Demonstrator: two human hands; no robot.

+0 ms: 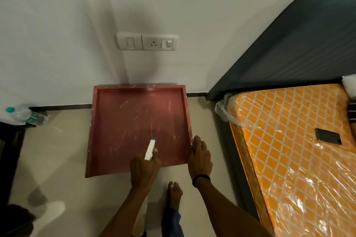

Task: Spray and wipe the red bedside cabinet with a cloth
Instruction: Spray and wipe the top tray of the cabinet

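Observation:
The red bedside cabinet point(134, 121) stands against the white wall, seen from above; its top has a raised rim and pale streaks. My left hand point(144, 169) grips a white spray bottle point(150, 150) with a blue nozzle tip that points out over the cabinet top. My right hand point(199, 157) rests on the cabinet's right front corner, fingers curled over the rim. No cloth shows in view.
A bed with an orange plastic-wrapped mattress point(289, 150) and dark headboard point(289, 44) stands to the right; a dark phone point(328, 137) lies on it. A switch and socket plate point(147, 41) is on the wall. A water bottle point(23, 114) sits on dark furniture at left. My bare foot point(174, 194) stands on the floor.

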